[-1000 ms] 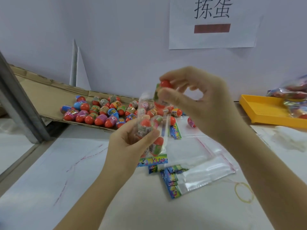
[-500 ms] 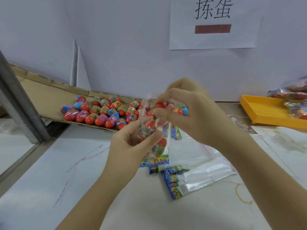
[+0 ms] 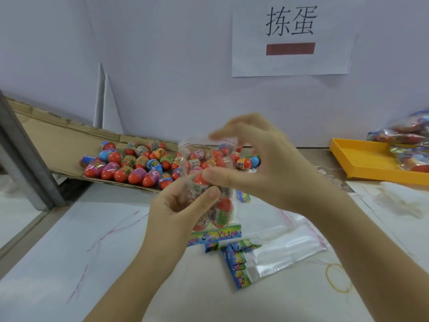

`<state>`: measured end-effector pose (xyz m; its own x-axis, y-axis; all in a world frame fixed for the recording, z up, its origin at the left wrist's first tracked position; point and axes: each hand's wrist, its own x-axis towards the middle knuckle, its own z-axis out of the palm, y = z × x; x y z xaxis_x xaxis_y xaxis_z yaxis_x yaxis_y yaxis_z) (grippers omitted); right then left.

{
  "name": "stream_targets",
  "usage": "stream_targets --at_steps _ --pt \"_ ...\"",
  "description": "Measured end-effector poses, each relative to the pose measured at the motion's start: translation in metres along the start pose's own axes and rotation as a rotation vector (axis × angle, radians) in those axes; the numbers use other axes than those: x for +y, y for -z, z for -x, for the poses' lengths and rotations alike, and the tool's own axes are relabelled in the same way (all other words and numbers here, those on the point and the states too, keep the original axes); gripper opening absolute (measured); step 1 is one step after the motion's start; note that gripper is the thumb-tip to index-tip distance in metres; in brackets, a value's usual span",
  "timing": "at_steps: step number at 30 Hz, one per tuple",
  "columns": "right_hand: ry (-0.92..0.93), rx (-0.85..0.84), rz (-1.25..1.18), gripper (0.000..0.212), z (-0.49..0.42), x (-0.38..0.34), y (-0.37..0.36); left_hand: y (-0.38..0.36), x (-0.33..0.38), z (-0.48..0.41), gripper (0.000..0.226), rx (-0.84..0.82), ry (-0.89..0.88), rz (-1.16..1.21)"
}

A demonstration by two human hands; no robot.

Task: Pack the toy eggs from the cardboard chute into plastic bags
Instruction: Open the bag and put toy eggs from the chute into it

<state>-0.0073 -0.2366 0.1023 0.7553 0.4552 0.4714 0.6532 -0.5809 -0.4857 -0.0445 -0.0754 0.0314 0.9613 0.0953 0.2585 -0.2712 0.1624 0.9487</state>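
Observation:
My left hand (image 3: 176, 212) grips a clear plastic bag (image 3: 224, 213) upright above the table, with several toy eggs inside it. My right hand (image 3: 267, 166) hovers at the bag's mouth with its fingers spread. Its thumb rests against the bag's front, beside a red egg (image 3: 198, 178) at the top. Nothing sits in its fingers. Behind the hands, many red, blue and pink toy eggs (image 3: 130, 166) lie at the low end of the cardboard chute (image 3: 58, 145).
A stack of empty bags (image 3: 278, 254) with colourful headers lies under my right forearm. A yellow tray (image 3: 362, 159) at the right holds filled bags (image 3: 408, 140). A yellow rubber band (image 3: 339, 277) lies on the table. A grey metal post (image 3: 21, 147) slants at the left.
My right hand carried a red egg down into the bag's mouth, let it go and opened its fingers. My left hand kept hold of the bag.

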Motion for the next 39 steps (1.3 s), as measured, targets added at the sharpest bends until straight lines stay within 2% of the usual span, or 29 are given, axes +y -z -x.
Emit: stream_targets --at_steps 2,3,4,5,7,8,10,14,17,20,24,26,27,29,31,36,39 --pt "-0.08 -0.02 -0.182 0.089 0.0 0.002 -0.002 0.002 -0.002 -0.001 0.031 0.031 0.009 -0.012" --pt "-0.14 -0.062 -0.261 0.099 -0.001 0.003 -0.004 0.002 -0.002 -0.001 0.034 0.042 0.021 -0.004" --pt "-0.185 -0.106 -0.322 0.098 -0.002 0.004 -0.006 0.002 -0.002 -0.001 0.035 0.044 0.027 0.005" --pt "-0.205 -0.127 -0.374 0.083 -0.003 0.006 -0.009 0.003 -0.001 -0.001 0.036 0.033 0.03 0.012" --pt "-0.209 -0.065 -0.473 0.037 -0.006 0.006 -0.012 0.003 0.001 -0.002 0.038 -0.018 0.026 0.016" --pt "-0.21 -0.028 -0.519 0.025 -0.007 0.006 -0.013 0.004 0.002 -0.002 0.035 -0.049 0.023 0.014" --pt "-0.213 -0.009 -0.592 0.021 -0.007 0.007 -0.015 0.005 0.003 -0.002 0.033 -0.059 0.015 0.009" --pt "-0.22 -0.067 -0.637 0.018 -0.006 0.008 -0.021 0.008 0.003 -0.005 0.033 0.073 -0.006 0.092" --pt "-0.228 -0.087 -0.686 0.022 -0.005 0.008 -0.026 0.006 0.004 -0.005 0.024 0.133 0.005 0.193" --pt "-0.258 -0.083 -0.689 0.031 -0.005 0.01 -0.028 0.006 0.006 -0.005 0.034 0.167 0.005 0.24" --pt "-0.335 -0.054 -0.745 0.062 -0.006 0.014 -0.028 0.007 0.006 -0.005 0.032 0.174 -0.012 0.283" --pt "-0.279 0.075 -0.555 0.071 -0.005 0.013 -0.032 0.006 0.003 -0.005 0.034 0.189 -0.051 0.191" --pt "-0.178 0.192 -0.377 0.066 -0.004 0.012 -0.034 0.005 0.003 -0.004 0.036 0.192 -0.078 0.129" --pt "0.135 0.403 -0.035 0.038 -0.002 0.008 -0.038 0.002 0.002 -0.001 0.039 0.197 -0.132 0.039" --pt "0.352 0.466 0.164 0.016 -0.001 0.005 -0.043 -0.001 0.001 0.002 0.036 0.188 -0.197 0.011" --pt "0.456 0.56 0.317 0.008 0.0 0.002 -0.049 -0.005 0.001 0.005 0.035 0.133 -0.323 -0.057" --pt "0.497 0.627 0.418 0.013 0.0 0.001 -0.048 -0.004 -0.005 0.006 0.036 0.129 -0.338 -0.124"
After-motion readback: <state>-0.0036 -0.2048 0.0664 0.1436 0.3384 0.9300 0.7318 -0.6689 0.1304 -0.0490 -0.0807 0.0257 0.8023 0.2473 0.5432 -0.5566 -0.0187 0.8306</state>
